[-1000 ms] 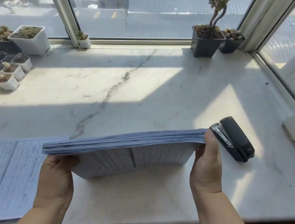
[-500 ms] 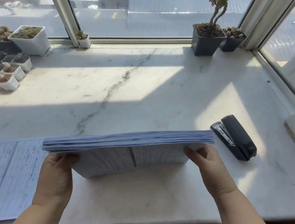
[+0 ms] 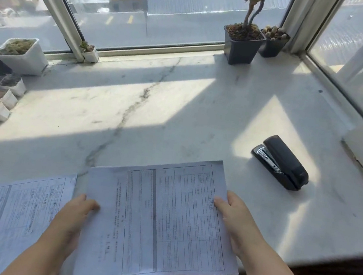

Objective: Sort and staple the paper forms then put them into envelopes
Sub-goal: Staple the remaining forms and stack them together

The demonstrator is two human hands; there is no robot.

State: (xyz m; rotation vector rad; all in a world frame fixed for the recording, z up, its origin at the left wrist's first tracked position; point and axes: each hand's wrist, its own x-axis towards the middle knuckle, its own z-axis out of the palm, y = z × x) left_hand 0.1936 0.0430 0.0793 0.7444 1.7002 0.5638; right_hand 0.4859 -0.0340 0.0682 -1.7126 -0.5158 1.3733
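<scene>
Both the left hand and right hand pinch the paper forms by opposite side edges, fingers curled beneath, long axis running away from the person.

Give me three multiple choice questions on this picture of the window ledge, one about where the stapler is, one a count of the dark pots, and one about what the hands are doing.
1. Where does the black stapler lie?
A. on the marble ledge, to the right of the held forms
B. on top of the forms
C. in the left hand

2. How many dark square plant pots stand at the far right corner?
A. none
B. two
C. five

3. How are the printed paper forms held?
A. by the right hand alone
B. lying untouched
C. by both hands at the side edges

Answers:
1 A, it sits apart on the stone.
2 B, a larger and a smaller one side by side.
3 C, left hand and right hand each grip an edge.
</scene>
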